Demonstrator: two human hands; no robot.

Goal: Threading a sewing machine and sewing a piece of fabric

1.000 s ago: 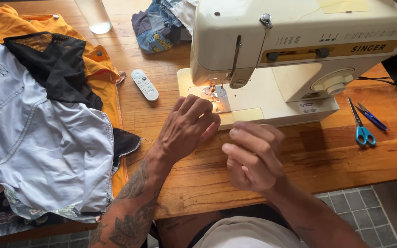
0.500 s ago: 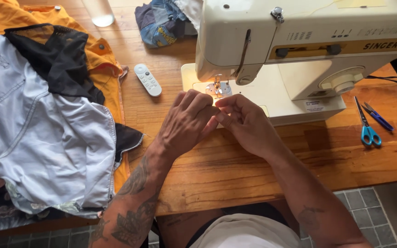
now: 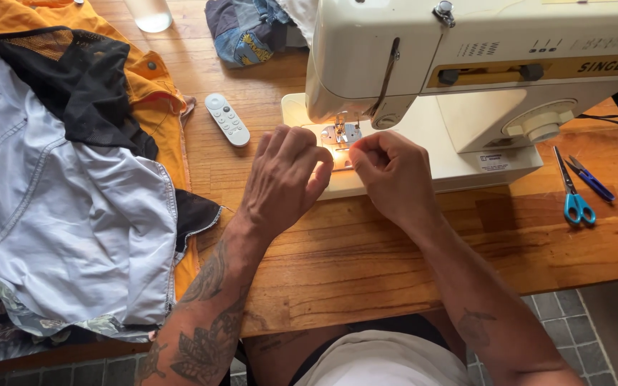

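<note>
1. Wooden bench is occupied by a cream sewing machine at its far edge.
2. Left hand is laid on the machine bed, fingers together.
3. Right hand fingers are pinched by the presser foot; what is pinched cannot be told.

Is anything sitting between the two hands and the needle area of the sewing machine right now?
Nothing visible does. The left hand and right hand are both right at the presser foot of the sewing machine; the remote and scissors lie off to the sides.
</note>
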